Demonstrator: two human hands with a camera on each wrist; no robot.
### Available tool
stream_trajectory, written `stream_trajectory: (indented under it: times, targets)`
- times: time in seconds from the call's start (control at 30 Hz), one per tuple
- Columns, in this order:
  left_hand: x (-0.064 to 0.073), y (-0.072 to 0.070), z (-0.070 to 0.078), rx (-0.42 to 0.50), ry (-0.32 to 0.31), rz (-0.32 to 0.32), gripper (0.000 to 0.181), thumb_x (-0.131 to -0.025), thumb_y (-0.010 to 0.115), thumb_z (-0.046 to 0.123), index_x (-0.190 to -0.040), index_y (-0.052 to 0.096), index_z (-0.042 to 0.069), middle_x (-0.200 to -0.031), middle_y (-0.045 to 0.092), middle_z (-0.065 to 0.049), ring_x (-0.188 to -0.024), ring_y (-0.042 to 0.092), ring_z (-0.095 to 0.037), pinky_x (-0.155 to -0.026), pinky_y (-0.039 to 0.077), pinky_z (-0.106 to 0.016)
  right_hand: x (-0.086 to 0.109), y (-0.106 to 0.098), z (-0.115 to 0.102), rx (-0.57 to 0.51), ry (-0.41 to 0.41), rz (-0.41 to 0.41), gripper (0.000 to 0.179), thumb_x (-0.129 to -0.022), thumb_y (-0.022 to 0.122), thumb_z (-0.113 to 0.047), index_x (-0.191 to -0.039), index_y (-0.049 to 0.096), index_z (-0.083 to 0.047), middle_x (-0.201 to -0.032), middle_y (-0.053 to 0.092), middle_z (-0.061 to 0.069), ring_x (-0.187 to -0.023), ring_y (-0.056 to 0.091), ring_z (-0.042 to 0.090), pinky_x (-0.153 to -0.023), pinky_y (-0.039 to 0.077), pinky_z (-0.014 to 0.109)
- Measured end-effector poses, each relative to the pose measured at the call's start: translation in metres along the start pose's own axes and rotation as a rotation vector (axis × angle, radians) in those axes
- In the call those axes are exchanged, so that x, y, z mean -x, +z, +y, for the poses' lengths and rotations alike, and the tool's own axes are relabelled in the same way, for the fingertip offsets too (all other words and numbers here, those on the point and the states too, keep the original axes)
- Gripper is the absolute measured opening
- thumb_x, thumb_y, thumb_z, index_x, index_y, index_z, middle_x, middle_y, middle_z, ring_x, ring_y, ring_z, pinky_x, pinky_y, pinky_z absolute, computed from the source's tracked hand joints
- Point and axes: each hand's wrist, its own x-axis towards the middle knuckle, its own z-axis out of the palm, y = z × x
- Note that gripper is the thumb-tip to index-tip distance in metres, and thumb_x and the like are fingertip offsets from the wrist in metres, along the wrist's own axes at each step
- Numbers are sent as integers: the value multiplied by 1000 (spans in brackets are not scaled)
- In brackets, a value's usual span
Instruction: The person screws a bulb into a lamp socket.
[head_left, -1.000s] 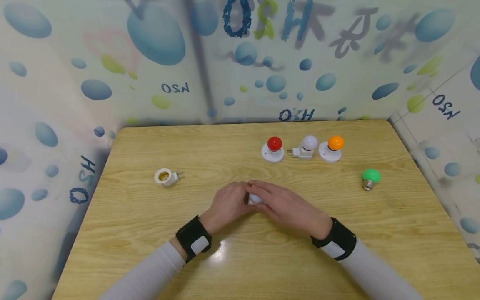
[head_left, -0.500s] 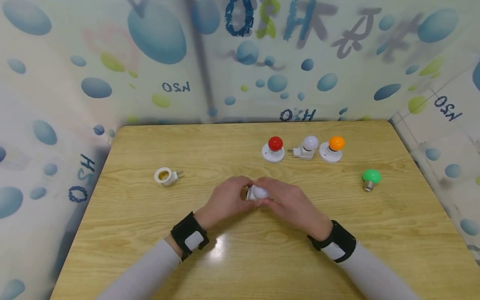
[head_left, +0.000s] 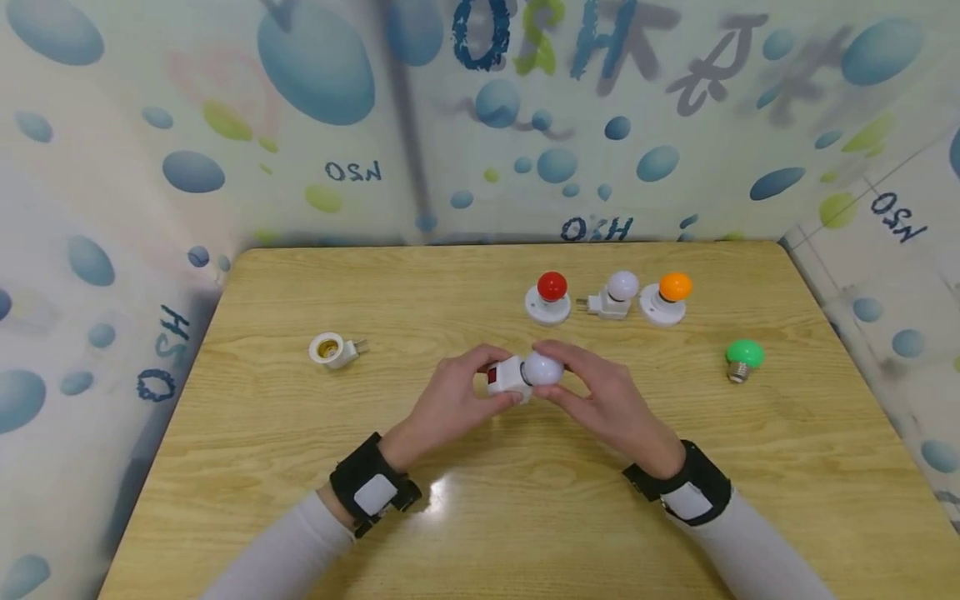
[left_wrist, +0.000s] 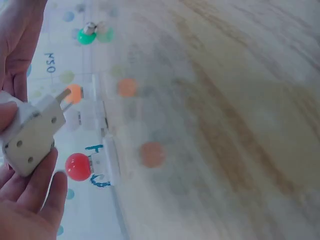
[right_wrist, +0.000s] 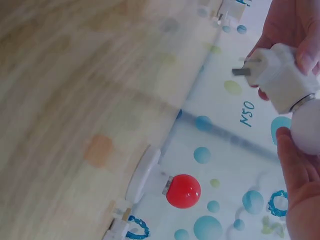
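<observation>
Between the two hands, a white plug-in lamp socket (head_left: 507, 377) with a red switch is held above the table. A white light bulb (head_left: 543, 369) sits in its mouth, a thin strip of the bulb's base showing at the joint. My left hand (head_left: 456, 398) grips the socket by its sides, thumb nearest me. With thumb and fingers my right hand (head_left: 611, 404) pinches the round bulb from the right. In the left wrist view the socket's back (left_wrist: 32, 137) and its metal prongs show. The right wrist view has the bulb (right_wrist: 307, 127) partly cut off by the frame edge.
Along the back stand a red bulb (head_left: 552, 287) on a round base, a white bulb (head_left: 622, 286) in a plug-in socket and an orange bulb (head_left: 676, 287) on a round base. A green bulb (head_left: 745, 358) lies right; a bulbless plug-in socket (head_left: 334, 351) lies left.
The hands have drawn apart slightly and moved a little away from me, uncovering the socket and bulb. The socket now shows its red switch. The other bulbs stay in place.
</observation>
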Motion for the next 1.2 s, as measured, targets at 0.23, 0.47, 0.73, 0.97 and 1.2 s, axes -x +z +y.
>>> stream_trajectory:
  times: [0.23, 0.47, 0.73, 0.97, 1.2]
  targets:
    - [0, 8, -2, -101, 20, 69, 44, -86, 86, 17, -124, 66, 5, -111, 73, -7, -93, 65, -16, -80, 58, -43, 1, 8, -1, 20, -9, 60, 55, -85, 84, -15, -132, 63, 3, -127, 70, 18, -110, 71, 30, -86, 59, 36]
    - [-3, 12, -7, -145, 17, 83, 49, -87, 86, 22, -128, 66, 5, -123, 70, -8, -111, 64, -23, -94, 53, -43, -5, 7, -4, -43, 161, 1, 66, -83, 87, -8, -141, 57, -3, -139, 63, 14, -120, 65, 26, -96, 56, 38]
    - [-3, 13, -12, -185, -1, 37, 45, -85, 88, 26, -122, 69, 7, -132, 65, -9, -124, 59, -30, -104, 49, -49, -7, 8, -6, 43, 150, -62, 53, -82, 88, -16, -129, 66, -8, -131, 60, 10, -118, 60, 25, -97, 56, 43]
    - [0, 14, -19, -179, -53, 43, 51, -83, 90, 25, -126, 68, 6, -122, 69, -7, -113, 63, -27, -96, 52, -45, -9, 12, -4, 61, 118, -96, 48, -86, 85, -19, -131, 68, -10, -126, 64, 7, -113, 63, 22, -92, 58, 40]
    - [0, -4, -20, -180, -198, -32, 93, -85, 87, 37, -158, 38, 6, -156, 47, -15, -143, 44, -34, -115, 38, -53, -36, 13, 0, 188, 151, -109, 48, -92, 80, -27, -134, 66, -8, -127, 67, 11, -113, 66, 26, -92, 58, 42]
